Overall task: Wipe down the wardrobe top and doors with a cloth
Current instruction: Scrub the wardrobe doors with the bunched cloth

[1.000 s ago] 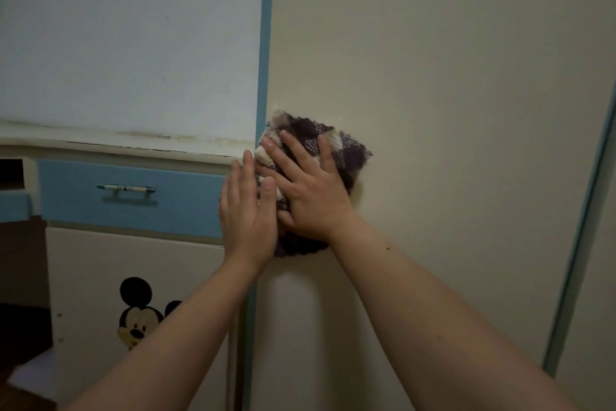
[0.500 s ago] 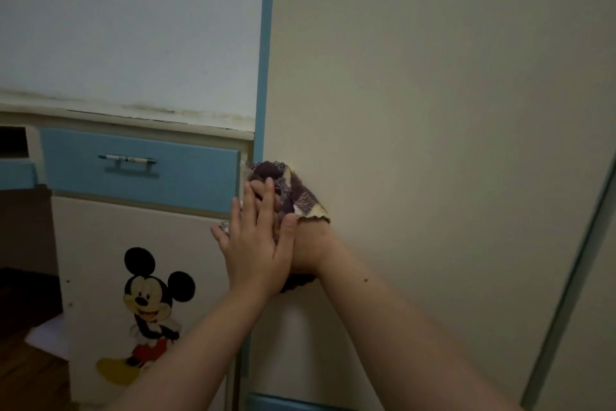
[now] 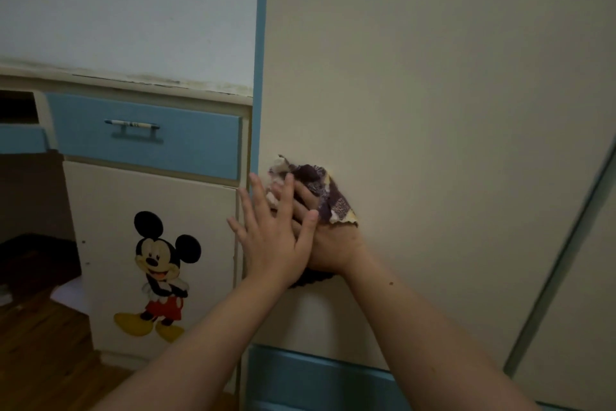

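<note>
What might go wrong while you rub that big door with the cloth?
The cloth is bunched up and partly folded over the right hand, so it might slip and drop. The left hand has its fingers spread across the blue edge strip; sliding sideways might knock them on the cabinet door beside it.
</note>
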{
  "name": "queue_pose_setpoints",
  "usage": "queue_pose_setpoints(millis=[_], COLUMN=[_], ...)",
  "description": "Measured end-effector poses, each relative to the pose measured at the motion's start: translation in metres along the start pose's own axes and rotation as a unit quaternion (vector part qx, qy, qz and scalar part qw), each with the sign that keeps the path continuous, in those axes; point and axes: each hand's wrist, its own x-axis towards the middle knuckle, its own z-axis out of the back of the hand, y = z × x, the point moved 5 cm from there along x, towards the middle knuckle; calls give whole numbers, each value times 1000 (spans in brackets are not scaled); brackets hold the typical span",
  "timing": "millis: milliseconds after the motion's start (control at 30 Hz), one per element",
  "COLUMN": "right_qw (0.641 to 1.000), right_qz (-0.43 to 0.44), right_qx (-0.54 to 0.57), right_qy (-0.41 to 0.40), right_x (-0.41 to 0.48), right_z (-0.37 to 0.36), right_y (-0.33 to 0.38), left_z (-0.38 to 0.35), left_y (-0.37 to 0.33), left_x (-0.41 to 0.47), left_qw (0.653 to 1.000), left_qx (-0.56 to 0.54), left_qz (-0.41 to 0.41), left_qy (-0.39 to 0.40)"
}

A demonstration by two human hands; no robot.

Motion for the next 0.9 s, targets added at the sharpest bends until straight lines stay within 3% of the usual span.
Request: queue_pose_setpoints(millis=[200,333,500,733,900], right_qw=[999,997,981,920,891], right_qz=[-22,-54,-120,-366,-448], right_qx=[-46,-47,-135,-110,-36], right_qy=[-11,-39,-73,-87,-62], right_x=[-62,-107,-157,-222,-267], right_z=[9,24,45,43,25], right_y=[-42,-79,-126,-144,-121], left_z=[-6,-6,-6,-7,-7], left_y=[-9,-14,-15,-15,-17], left_x=[3,2,1,1,0], left_qw=[996,993,994,992,992], left_qx=[-85,-98,-87,-108,-103], left_qz=[42,59,70,66,67], left_qy=[1,-7,-15,-13,1])
